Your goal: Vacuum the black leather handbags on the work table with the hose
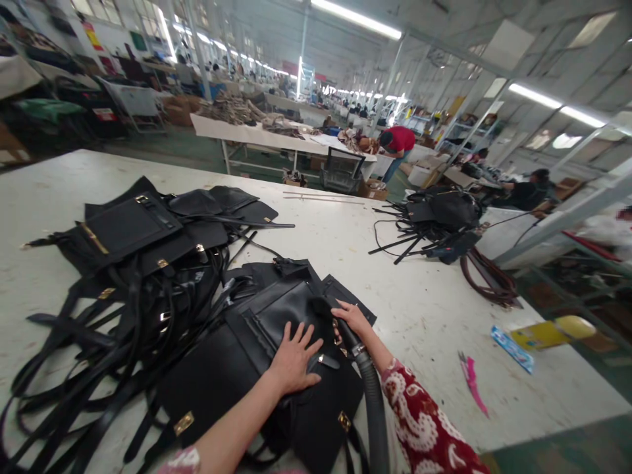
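Observation:
My left hand [295, 359] lies flat on a black leather bag [257, 359], fingers spread and pressing on its surface. In my right hand [353, 317] is the dark nozzle of a thick ribbed hose [371, 388]; the fingers are wrapped round it. The nozzle's end points at the bag's upper right part, close to the leather. Gold-coloured metal fittings show on the bag's flap near both hands. Just beyond my right hand, a black flap or panel [348, 294] sticks out from under the bag.
Black bags with long straps [133, 230] are heaped on the left. More black bags [439, 207] and brown straps [488, 283] lie at the far right. Pink-handled snippers [473, 382], a blue-and-white packet [512, 349] and a yellow can [548, 332] rest on the white table [419, 395]. People work beyond.

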Motion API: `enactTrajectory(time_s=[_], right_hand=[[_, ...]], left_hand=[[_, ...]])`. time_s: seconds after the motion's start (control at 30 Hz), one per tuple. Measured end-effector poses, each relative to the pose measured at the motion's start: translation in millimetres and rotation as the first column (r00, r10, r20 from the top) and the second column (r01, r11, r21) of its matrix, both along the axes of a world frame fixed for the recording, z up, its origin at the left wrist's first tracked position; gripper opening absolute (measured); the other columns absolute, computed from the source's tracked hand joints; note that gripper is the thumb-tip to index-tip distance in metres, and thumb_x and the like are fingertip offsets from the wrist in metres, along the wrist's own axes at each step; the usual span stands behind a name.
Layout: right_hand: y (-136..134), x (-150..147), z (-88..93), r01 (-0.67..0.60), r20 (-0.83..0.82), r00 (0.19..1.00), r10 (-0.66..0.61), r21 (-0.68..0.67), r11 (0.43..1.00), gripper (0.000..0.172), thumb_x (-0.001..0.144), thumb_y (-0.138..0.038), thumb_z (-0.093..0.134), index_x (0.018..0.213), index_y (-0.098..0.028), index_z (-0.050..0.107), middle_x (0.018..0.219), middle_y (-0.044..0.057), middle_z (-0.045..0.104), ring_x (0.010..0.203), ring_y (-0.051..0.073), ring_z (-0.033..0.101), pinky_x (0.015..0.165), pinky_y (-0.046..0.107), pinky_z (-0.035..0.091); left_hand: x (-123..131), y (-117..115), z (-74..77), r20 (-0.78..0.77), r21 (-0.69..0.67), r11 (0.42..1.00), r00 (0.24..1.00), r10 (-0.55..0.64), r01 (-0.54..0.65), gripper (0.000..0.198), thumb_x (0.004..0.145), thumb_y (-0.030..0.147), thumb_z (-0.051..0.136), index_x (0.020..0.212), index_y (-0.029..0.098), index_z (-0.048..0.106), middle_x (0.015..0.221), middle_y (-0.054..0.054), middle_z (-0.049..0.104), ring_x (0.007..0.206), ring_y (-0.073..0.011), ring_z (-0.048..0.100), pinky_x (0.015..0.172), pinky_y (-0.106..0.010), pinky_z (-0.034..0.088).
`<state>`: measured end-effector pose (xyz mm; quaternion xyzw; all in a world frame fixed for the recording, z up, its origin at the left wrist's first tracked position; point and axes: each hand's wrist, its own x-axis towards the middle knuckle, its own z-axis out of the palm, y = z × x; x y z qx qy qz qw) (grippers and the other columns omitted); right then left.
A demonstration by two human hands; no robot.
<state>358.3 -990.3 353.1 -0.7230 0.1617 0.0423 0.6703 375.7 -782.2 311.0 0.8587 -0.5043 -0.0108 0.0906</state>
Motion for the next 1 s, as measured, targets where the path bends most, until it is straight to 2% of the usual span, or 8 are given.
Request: enactTrajectory(time_s=[0.23, 0.47, 0.6, 0.77, 0.83, 0.9, 0.97, 1.0], right_hand=[[25, 67, 9.0, -0.080, 0.060, 0.995, 0.077, 0.054, 0.995, 0.051, 0.073, -0.031, 0.058, 0.122, -0.020, 0.047, 0.050, -0.004, 0.057, 0.039, 0.016, 0.055, 0.037, 0.027, 0.046], [48, 126, 42.1, -0.016, 0.152, 0.988, 0.010, 0.041, 0.999, 0.044, 0.073, -0.029, 0.061, 0.113, -0.015, 0.051, 0.046, -0.005, 0.054, 0.037, 0.014, 0.053, 0.035, 0.023, 0.044], [20, 106, 63.3, 0.056, 0.195, 0.979, -0.062, 0.034, 0.998, 0.047, 0.075, -0.033, 0.059, 0.117, -0.017, 0.046, 0.048, -0.005, 0.055, 0.039, 0.014, 0.054, 0.037, 0.024, 0.046], [-13, 31, 67.9, 0.089, 0.153, 0.984, -0.093, 0.030, 0.996, 0.058, 0.068, -0.032, 0.064, 0.120, -0.017, 0.044, 0.052, -0.003, 0.058, 0.041, 0.014, 0.056, 0.037, 0.024, 0.047], [-16, 0, 59.8, 0.091, 0.123, 0.988, -0.094, 0.028, 0.995, 0.065, 0.063, -0.029, 0.067, 0.122, -0.017, 0.043, 0.051, -0.004, 0.057, 0.040, 0.015, 0.055, 0.036, 0.024, 0.046], [-12, -23, 47.8, 0.087, 0.099, 0.991, -0.091, 0.035, 0.996, 0.072, 0.061, -0.027, 0.067, 0.126, -0.017, 0.039, 0.049, -0.005, 0.057, 0.038, 0.015, 0.055, 0.036, 0.025, 0.045], [-4, -35, 35.0, 0.059, 0.084, 0.994, -0.064, 0.054, 0.997, 0.080, 0.059, -0.027, 0.067, 0.131, -0.017, 0.033, 0.051, -0.005, 0.059, 0.039, 0.016, 0.055, 0.036, 0.025, 0.045], [1, -36, 29.0, 0.038, 0.079, 0.996, -0.043, 0.066, 0.997, 0.082, 0.059, -0.026, 0.067, 0.133, -0.018, 0.031, 0.052, -0.005, 0.059, 0.039, 0.016, 0.055, 0.035, 0.025, 0.045]], left_hand=[[-13, 9, 3.1, -0.069, 0.003, 0.999, 0.997, -0.039, 0.039, 0.081, 0.059, 0.065, 0.054, 0.130, 0.030, 0.036, 0.142, -0.011, 0.030, 0.130, -0.0364, 0.019, 0.101, -0.061, -0.004], [-25, 22, 9.0, -0.138, -0.042, 0.997, 0.988, -0.075, 0.070, 0.078, 0.060, 0.059, 0.058, 0.129, 0.030, 0.037, 0.141, -0.009, 0.031, 0.130, -0.0351, 0.021, 0.102, -0.060, -0.002], [-26, 24, 10.1, -0.162, -0.108, 0.993, 0.984, -0.073, 0.056, 0.075, 0.061, 0.058, 0.058, 0.127, 0.028, 0.041, 0.140, -0.009, 0.034, 0.130, -0.0330, 0.023, 0.104, -0.058, 0.001], [-24, 44, 14.7, -0.136, -0.300, 0.952, 0.990, 0.026, -0.066, 0.045, 0.075, 0.038, 0.052, 0.118, 0.025, 0.050, 0.131, -0.008, 0.046, 0.127, -0.0252, 0.033, 0.105, -0.051, 0.014], [-16, 67, 17.7, -0.075, -0.441, 0.851, 0.957, 0.280, -0.284, 0.041, 0.079, 0.030, 0.045, 0.120, 0.022, 0.047, 0.132, -0.010, 0.045, 0.127, -0.0236, 0.033, 0.104, -0.048, 0.020], [-1, 94, 19.0, -0.089, -0.558, 0.644, 0.810, 0.580, -0.523, 0.046, 0.080, 0.033, 0.044, 0.123, 0.018, 0.043, 0.130, -0.013, 0.045, 0.125, -0.0258, 0.034, 0.102, -0.047, 0.025], [18, 118, 16.6, -0.230, -0.546, 0.451, 0.644, 0.730, -0.706, 0.056, 0.076, 0.042, 0.047, 0.124, 0.013, 0.040, 0.120, -0.016, 0.052, 0.115, -0.0282, 0.045, 0.096, -0.045, 0.034], [27, 126, 13.8, -0.316, -0.492, 0.404, 0.591, 0.742, -0.771, 0.059, 0.074, 0.046, 0.048, 0.123, 0.013, 0.041, 0.114, -0.016, 0.057, 0.108, -0.0282, 0.052, 0.091, -0.043, 0.039]])
